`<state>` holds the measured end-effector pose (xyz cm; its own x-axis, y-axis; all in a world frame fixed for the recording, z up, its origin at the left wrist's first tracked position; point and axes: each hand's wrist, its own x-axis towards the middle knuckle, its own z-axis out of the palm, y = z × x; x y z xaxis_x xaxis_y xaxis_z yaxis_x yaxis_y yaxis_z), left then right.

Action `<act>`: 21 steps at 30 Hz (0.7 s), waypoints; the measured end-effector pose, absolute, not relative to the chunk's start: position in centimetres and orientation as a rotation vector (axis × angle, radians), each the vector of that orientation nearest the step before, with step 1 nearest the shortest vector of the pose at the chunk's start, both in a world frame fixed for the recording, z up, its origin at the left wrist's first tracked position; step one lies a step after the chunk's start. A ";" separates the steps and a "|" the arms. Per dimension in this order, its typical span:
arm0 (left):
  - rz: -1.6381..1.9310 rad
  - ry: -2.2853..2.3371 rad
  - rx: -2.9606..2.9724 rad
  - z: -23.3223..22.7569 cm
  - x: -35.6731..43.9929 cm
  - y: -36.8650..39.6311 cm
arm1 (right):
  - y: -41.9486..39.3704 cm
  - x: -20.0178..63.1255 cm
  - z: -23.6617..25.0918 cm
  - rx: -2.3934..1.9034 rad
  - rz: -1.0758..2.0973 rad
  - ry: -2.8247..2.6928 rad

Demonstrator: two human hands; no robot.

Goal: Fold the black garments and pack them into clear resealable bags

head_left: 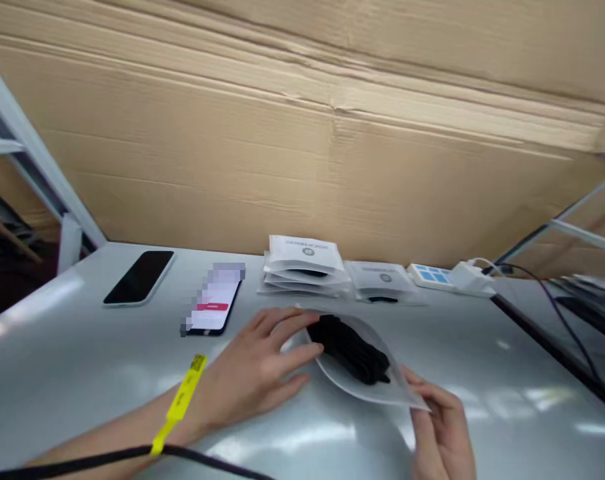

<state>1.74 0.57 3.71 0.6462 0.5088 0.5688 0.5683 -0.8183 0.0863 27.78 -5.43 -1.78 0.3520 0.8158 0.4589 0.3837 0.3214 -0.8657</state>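
I see a translucent frosted pouch [399,392], mouth bowed open, around a folded black bundle [355,350], possibly fabric. It sits between the hands: my right hand [442,427] pinches its near corner; my left hand [262,373], fingers spread, touches its left edge. Behind the pouch: stacked printed pouches [305,265]. Left of it: two smartphones [215,303]. In its foreground, a black cable [107,455] crosses my left forearm.

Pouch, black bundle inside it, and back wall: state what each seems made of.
Pouch: probably frosted plastic, smooth and translucent. Black bundle: perhaps matte fabric, judging by its soft-looking folds, though that stays open. Back wall: apparently cardboard, dull brown with creases.
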 end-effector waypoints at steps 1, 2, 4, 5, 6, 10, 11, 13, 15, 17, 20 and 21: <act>-0.896 -0.897 -2.719 3.6 1.9 0.8 | -5.4 27.9 -1.7 -1.280 0.413 -1.250; -0.897 -0.889 -2.685 3.6 2.0 1.0 | -5.4 28.0 -1.7 -1.279 0.421 -1.260; -0.893 -0.871 -2.663 3.7 2.3 1.5 | -5.4 28.3 -1.8 -1.284 0.437 -1.278; -0.885 -0.856 -2.673 3.8 2.4 1.8 | -5.4 28.5 -1.9 -1.281 0.435 -1.284; -0.871 -0.837 -2.697 3.9 2.6 2.0 | -5.5 28.6 -2.0 -1.280 0.438 -1.293; -0.760 -0.761 -2.842 4.3 3.2 2.7 | -5.5 28.5 -1.9 -1.272 0.434 -1.293; -0.715 -0.751 -2.872 4.4 3.3 2.8 | -5.4 28.5 -1.9 -1.270 0.431 -1.295; -0.627 -0.745 -2.893 4.5 3.7 2.9 | -5.4 28.3 -1.8 -1.263 0.427 -1.302; -0.530 -0.758 -2.891 4.4 4.1 3.0 | -5.4 28.4 -2.0 -1.258 0.425 -1.302; -0.479 -0.755 -2.857 4.3 4.3 3.2 | -5.4 28.6 -2.2 -1.264 0.447 -1.297; -0.470 -0.687 -2.801 3.9 4.5 3.2 | -5.4 29.2 -2.4 -1.292 0.485 -1.328; -0.485 -0.675 -2.779 3.8 4.5 3.2 | -5.4 29.4 -2.2 -1.309 0.483 -1.357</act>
